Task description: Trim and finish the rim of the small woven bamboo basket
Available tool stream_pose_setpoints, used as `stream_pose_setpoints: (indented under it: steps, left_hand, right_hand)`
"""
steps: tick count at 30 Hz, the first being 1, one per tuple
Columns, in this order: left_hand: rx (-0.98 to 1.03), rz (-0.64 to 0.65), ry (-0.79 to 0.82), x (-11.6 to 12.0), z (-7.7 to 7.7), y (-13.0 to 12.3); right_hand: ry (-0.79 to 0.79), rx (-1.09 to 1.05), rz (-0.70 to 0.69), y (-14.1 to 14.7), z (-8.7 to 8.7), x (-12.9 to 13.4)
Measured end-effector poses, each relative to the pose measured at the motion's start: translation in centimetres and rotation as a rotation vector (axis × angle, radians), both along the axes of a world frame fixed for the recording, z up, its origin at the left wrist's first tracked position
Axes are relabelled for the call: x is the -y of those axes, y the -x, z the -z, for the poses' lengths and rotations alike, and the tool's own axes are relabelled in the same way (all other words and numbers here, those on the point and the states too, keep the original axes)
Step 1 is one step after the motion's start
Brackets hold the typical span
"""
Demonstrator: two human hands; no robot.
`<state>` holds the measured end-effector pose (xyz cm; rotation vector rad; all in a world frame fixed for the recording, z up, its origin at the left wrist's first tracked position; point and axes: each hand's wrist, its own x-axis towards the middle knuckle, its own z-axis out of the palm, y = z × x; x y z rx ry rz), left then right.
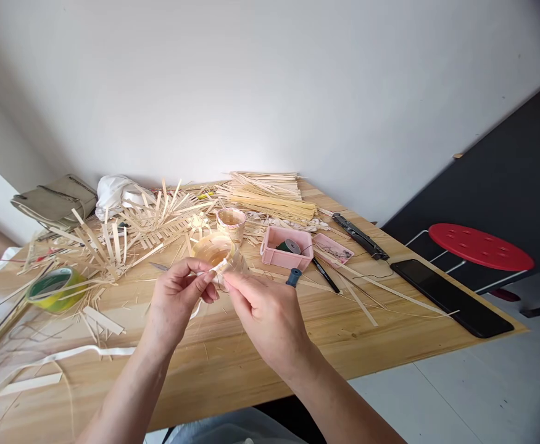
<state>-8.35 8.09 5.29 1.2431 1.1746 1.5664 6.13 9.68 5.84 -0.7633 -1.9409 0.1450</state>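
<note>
Two hands (177, 296) (270, 311), grips pinched on one white strip (220, 266), two round containers (200, 245) (233, 232) beyond.

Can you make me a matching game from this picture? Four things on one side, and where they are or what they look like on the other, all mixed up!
Things:
1. Left hand
2. Stool seat
3. Spool of thread
4. Phone

Clues:
A. inside the pink box
B. black, lying flat on the wooden table
C. pinching a thin white strip
D. bright red, off past the table's edge

Right pairs: 1-C, 2-D, 3-A, 4-B
</note>
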Motion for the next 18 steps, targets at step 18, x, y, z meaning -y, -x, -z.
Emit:
stream_pose_setpoints:
  steps: [18]
  left_hand:
    - [-0.076, -0.047, 0.009, 0.38, -0.10, -0.39]
  right_hand:
    - [-0.098, 0.073, 0.064, 0.01, 0.35, -0.09]
